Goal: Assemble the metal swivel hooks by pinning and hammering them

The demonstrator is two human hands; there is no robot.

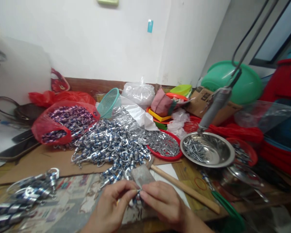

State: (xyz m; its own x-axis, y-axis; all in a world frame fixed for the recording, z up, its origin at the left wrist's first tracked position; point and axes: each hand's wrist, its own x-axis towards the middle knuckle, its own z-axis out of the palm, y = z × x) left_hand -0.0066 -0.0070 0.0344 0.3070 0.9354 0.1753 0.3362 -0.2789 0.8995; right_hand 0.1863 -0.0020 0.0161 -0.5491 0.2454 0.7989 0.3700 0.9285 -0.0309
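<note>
- The left hand (111, 207) and the right hand (163, 202) meet at the near edge of the table (189, 171).
- Both hands pinch one small metal clip (137, 196) between their fingertips. The fingers are curled in tight on it.
- Just behind the hands lies a flat metal block (142, 175), and a wooden handle (184, 189) runs off to the right.
- Farther back sits a big pile of shiny clips (111, 145) on brown cardboard (38, 161).
- To the left of the pile is a red bag (48, 127) full of clips.
- To the right are a red plate (163, 145) of small metal parts and a silver bowl (207, 149).
- More clips (26, 194) lie near on the left.
</note>
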